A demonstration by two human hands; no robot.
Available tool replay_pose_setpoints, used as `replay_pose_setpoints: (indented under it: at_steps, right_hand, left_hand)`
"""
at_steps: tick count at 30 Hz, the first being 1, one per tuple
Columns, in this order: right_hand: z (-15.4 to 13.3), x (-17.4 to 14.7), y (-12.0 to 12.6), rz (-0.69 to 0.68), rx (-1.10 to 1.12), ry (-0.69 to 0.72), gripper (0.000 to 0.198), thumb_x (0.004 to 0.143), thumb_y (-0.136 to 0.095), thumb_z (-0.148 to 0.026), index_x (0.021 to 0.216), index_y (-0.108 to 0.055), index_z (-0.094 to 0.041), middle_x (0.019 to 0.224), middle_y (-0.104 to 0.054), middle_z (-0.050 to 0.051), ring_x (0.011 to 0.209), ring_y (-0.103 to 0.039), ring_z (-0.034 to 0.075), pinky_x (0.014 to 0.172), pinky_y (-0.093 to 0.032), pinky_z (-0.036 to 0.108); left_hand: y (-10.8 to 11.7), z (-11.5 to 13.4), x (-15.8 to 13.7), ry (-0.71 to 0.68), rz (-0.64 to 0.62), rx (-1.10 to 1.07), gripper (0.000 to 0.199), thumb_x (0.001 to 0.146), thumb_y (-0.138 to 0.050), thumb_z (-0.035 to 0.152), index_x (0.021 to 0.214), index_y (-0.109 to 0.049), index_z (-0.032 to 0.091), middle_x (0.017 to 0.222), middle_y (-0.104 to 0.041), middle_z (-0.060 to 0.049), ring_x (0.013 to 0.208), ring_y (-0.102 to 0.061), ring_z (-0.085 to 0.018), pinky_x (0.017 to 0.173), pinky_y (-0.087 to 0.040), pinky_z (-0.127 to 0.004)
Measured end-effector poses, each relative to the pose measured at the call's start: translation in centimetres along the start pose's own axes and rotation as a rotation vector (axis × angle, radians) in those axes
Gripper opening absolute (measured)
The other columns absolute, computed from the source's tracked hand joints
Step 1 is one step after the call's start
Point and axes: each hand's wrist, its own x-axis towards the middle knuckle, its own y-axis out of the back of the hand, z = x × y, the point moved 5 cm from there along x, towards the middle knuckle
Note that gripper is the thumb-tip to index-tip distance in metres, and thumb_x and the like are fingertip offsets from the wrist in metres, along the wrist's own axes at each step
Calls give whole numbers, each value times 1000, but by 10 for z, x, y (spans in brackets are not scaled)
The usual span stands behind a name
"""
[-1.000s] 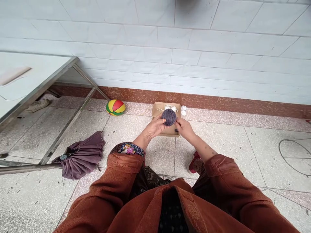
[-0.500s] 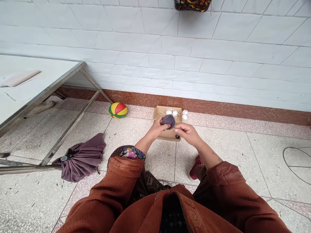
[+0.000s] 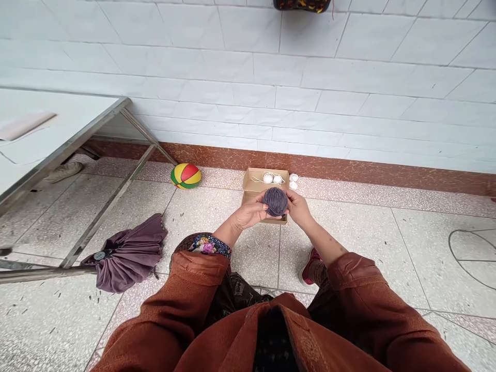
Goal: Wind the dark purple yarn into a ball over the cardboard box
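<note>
Floor (image 3: 356, 232) beneath left hand (image 3: 251, 214), right hand (image 3: 299, 207) opposite, dark yarn ball (image 3: 275, 201) between.

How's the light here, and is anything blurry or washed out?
Head view: soft, even light, a faint shadow below the black container at the top edge; head view: the dark-grey yarn ball shows distinct strands, but the small white yarn balls look almost washed out.

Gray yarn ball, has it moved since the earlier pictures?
Yes. Judged against the cardboard box, the gray yarn ball now appears slightly farther right and lower in the head view.
</note>
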Motion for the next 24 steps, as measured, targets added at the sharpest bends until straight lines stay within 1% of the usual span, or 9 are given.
replay_pose_setpoints:
  at_steps: [2, 4, 8, 11, 14, 16, 18, 21, 24]
  right_hand:
    - [1, -2, -6, -32, -56, 35, 21, 93, -52, -38, 85, -64, -23, 78, -67, 2, 76, -60, 21, 72, -46, 31]
    - [2, -3, -8, -61, -138, 66, 19, 94, -52, -35, 85, -63, -22, 79, -67, 3, 77, -61, 21, 72, -47, 31]
    - [2, -4, -8, -78, -285, 124, 20, 98, -50, -34, 89, -64, -23, 82, -68, 6, 81, -64, 23, 74, -48, 32]
    - [0, -7, -12, -149, -334, 164, 16, 99, -51, -30, 95, -65, -22, 91, -72, 8, 88, -67, 24, 80, -50, 33]
    - [-9, -13, -20, -263, -320, 226, 16, 100, -53, -29, 94, -66, -22, 93, -72, 8, 89, -67, 23, 82, -50, 34]
    - [-22, -19, -24, -361, -253, 286, 19, 102, -55, -31, 92, -67, -22, 90, -71, 6, 85, -67, 21, 80, -50, 33]
    - [-36, -23, -22, -414, -163, 323, 21, 102, -57, -35, 91, -68, -22, 86, -69, 4, 80, -65, 19, 77, -49, 31]
    - [-52, -21, -7, -353, -22, 272, 23, 100, -63, -42, 91, -70, -22, 79, -66, 1, 70, -58, 15, 68, -46, 29]
    - [-54, -11, 13, -206, 91, 185, 27, 98, -66, -48, 89, -70, -23, 72, -60, -2, 62, -50, 14, 61, -41, 27]
  left_hand:
    - [4, 2, 1, -50, 57, -18, 63, 73, -85, 29, 131, -65, 19, 128, -70, -16, 119, -69, -36, 102, -53, -49]
    - [10, 4, 2, -102, 141, -16, 58, 69, -86, 24, 124, -68, 19, 127, -71, -14, 122, -68, -33, 106, -50, -48]
    - [20, 9, 3, -177, 306, -2, 60, 66, -87, 18, 123, -68, 22, 126, -72, -9, 123, -65, -26, 112, -46, -42]
    - [27, 12, 3, -181, 399, 32, 56, 67, -88, 23, 120, -68, 21, 123, -72, -8, 118, -66, -24, 107, -47, -40]
    - [32, 12, 3, -175, 475, 83, 53, 68, -88, 29, 116, -66, 20, 118, -71, -8, 112, -66, -23, 101, -49, -39]
    - [36, 13, 2, -192, 533, 122, 54, 66, -88, 29, 114, -63, 20, 115, -70, -6, 109, -65, -22, 98, -50, -39]
    - [38, 14, 1, -207, 585, 195, 56, 64, -87, 28, 113, -61, 21, 111, -68, -5, 107, -63, -22, 97, -49, -38]
    - [36, 14, 2, -195, 571, 375, 60, 61, -86, 24, 116, -62, 20, 112, -67, -4, 108, -62, -22, 102, -46, -38]
    - [29, 9, 3, -123, 423, 493, 59, 65, -84, 25, 121, -64, 21, 116, -68, -5, 111, -62, -24, 106, -44, -41]
